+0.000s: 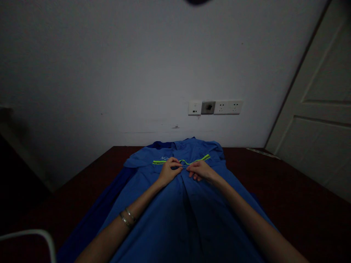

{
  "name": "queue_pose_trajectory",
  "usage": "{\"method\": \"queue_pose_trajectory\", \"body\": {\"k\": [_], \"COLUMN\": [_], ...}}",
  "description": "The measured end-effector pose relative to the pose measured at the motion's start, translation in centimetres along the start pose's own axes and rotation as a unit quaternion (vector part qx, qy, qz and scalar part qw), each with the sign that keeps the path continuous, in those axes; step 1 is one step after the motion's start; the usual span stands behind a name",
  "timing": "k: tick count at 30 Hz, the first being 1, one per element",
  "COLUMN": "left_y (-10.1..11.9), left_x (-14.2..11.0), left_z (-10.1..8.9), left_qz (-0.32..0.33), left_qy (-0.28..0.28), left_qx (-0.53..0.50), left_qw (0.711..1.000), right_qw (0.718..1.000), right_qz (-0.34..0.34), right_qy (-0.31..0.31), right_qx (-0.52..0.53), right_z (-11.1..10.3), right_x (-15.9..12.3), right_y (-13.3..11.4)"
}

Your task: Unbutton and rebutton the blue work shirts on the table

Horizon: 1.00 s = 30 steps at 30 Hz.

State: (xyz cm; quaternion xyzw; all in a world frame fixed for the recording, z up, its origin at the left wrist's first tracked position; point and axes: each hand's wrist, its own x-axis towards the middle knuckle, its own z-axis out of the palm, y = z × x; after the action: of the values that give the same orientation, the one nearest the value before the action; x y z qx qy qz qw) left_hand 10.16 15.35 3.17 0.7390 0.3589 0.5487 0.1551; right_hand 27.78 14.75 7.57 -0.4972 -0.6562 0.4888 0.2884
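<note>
A blue work jacket (153,197) with a yellow-green stripe across its chest lies spread out, its front edges parted below my hands. My left hand (170,172) pinches the jacket's front at the middle, just under the stripe. Facing it, my right hand (201,171) has thumb and fingers pressed together on the other side of the opening. A small gap separates the two sets of fingertips. Whether a button lies between them is too small to make out. Two metal bangles (127,217) circle my left wrist.
Beneath the jacket is a dark red-brown surface (246,171), reaching back to a pale wall (137,73) with sockets (227,107). A white panelled door (323,109) stands at the right. A white curved bar (33,232) shows at the lower left.
</note>
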Motion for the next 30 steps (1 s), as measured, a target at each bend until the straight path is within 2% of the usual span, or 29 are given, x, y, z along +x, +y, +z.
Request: {"method": "queue_pose_trajectory", "body": {"k": [4,8,22,30], "left_y": [0.5,0.5,0.2,0.7], "left_x": [-0.1,-0.2,-0.6,-0.2], "left_z": [-0.1,0.2,0.5,0.1], "left_qz": [0.064,0.113,0.092,0.087], "left_qy": [0.021,0.035,0.026,-0.02], "left_qx": [0.046,0.05,0.071,0.089], "left_qw": [0.997,0.992,0.993,0.992], "right_qw": [0.999,0.997,0.985,0.987], "right_qz": [0.022,0.022,0.02,-0.012], "right_qy": [0.0,0.023,0.067,0.096], "right_qx": [0.045,0.07,0.158,0.13], "right_z": [0.6,1.0,2.2,2.5], "right_x": [-0.1,0.1,0.0,-0.2], "right_y": [0.1,0.2,0.5,0.0]}}
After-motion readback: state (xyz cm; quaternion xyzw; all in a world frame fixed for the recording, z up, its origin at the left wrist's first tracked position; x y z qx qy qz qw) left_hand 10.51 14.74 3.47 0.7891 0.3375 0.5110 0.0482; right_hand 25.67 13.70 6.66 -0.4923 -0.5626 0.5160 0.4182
